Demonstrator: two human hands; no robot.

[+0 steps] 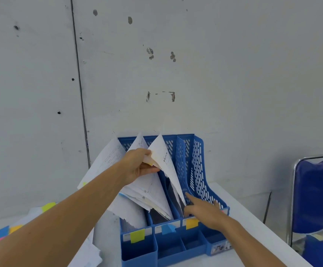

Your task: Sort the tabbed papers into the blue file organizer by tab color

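— Nearest?
— Tabbed stack (pixel 12 231) at lower left on the white table (pixel 253 214).
— Hands?
— Right hand (pixel 205 211), fingers spread, index on a divider of the organizer (pixel 197 170). Left hand (pixel 137 164) pinches a sheet (pixel 162 151) above the third slot.
— Beyond?
— Chair (pixel 315 195) right, grey wall (pixel 176 64).

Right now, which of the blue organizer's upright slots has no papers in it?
The rightmost slot, beside the blue chair. Its perforated walls show bare, while the yellow-tagged slot, blue-tagged slot and orange-tagged slot each hold sheets.
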